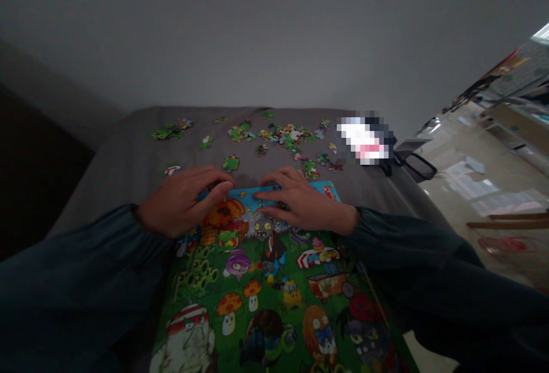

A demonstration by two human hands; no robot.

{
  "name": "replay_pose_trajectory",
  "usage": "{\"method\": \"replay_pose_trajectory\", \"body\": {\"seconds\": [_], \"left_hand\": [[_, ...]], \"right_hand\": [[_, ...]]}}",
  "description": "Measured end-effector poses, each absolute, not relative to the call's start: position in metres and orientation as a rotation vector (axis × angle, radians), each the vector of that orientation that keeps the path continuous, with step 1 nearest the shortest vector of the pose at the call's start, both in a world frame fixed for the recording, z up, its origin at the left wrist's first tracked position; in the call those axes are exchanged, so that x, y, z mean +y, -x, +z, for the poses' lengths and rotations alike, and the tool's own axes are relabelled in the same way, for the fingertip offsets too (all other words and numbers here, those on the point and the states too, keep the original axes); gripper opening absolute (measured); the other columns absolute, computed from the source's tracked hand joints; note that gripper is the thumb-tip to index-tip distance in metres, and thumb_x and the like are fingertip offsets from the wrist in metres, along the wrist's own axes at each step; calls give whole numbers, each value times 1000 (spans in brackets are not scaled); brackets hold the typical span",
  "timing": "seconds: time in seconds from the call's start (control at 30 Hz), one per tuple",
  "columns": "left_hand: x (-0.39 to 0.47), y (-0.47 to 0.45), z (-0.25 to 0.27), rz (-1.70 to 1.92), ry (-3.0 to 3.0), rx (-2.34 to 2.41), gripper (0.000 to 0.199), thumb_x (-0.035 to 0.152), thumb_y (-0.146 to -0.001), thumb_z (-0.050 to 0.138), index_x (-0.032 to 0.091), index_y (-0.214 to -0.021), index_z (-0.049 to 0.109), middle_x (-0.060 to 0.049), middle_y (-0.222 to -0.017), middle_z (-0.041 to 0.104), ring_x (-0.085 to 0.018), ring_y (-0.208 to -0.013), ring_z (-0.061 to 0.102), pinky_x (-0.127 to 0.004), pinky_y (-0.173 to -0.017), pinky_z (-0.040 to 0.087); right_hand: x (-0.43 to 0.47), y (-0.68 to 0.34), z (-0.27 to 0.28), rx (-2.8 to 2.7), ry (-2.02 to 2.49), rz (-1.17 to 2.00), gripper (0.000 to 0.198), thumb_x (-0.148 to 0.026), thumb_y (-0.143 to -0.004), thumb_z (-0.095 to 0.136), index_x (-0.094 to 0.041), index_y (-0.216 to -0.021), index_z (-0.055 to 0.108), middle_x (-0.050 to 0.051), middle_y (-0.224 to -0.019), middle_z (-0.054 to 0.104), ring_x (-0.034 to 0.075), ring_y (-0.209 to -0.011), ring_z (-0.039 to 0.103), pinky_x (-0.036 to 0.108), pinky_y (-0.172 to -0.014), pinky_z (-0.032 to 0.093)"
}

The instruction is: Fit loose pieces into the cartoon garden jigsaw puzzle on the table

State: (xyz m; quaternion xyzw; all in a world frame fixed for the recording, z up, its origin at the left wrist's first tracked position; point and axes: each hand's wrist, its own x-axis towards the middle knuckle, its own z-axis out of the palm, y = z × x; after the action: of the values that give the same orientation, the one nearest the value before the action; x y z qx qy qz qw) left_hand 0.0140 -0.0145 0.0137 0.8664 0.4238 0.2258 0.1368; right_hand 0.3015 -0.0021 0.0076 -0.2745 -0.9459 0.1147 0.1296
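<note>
A jigsaw puzzle (240,327) of cartoon plants and zombies, on a mostly green ground with a blue strip along its top, lies before me. At its upper left edge is my left hand (182,198), fingers bent and close together, the thumb tip near the index finger. Whether a piece sits between them is hidden. My right hand (300,198) rests over the blue upper strip, palm down, its fingers spread. Just beyond the hands lie a loose green piece (231,162) and a red-and-white striped piece (172,169).
A heap of loose pieces (289,134) lies on the grey cloth surface (128,153), with a smaller pile (171,129) at left. Black-framed glasses (418,165) and a blurred-out bright object (363,139) are at right. A pale wall (257,35) stands behind.
</note>
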Motion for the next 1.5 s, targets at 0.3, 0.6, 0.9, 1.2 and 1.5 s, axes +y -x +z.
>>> {"method": "replay_pose_trajectory", "body": {"seconds": [0.3,0.6,0.9,1.2,1.5], "left_hand": [[-15,-14,13,657,-2551,1196,49,54,-107,35,20,-109,71,-6,-102,75,-22,-89,68,-34,-89,53],[-14,-13,11,710,-2555,1179,47,52,-107,37,20,-108,71,-7,-98,75,-23,-86,68,-37,-85,54],[-16,-16,22,561,-2483,1238,54,57,-106,32,19,-111,71,-10,-106,76,-25,-96,70,-39,-92,53],[-21,-9,36,360,-2446,1229,65,63,-104,25,21,-87,72,-6,-73,72,-22,-64,63,-34,-65,41],[-33,-14,48,111,-2435,1283,61,56,-103,26,22,-85,73,-6,-66,71,-19,-56,61,-30,-57,34]], "right_hand": [[-1,-298,6,-2727,835,270,30,-39,-105,62,-21,-126,73,12,-132,64,30,-124,48,49,-105,43],[2,-299,9,-2746,795,378,26,-32,-105,60,-23,-125,75,12,-134,62,30,-128,45,50,-108,41],[9,-279,21,-2920,853,315,22,-31,-102,67,-16,-117,71,14,-129,65,30,-121,48,45,-99,41],[9,-277,21,-2983,819,71,29,-32,-109,52,-17,-123,71,14,-120,69,29,-114,48,43,-96,40],[1,-267,27,-2981,872,-76,37,-42,-109,51,-13,-110,74,12,-108,70,28,-107,52,44,-96,42]]}}
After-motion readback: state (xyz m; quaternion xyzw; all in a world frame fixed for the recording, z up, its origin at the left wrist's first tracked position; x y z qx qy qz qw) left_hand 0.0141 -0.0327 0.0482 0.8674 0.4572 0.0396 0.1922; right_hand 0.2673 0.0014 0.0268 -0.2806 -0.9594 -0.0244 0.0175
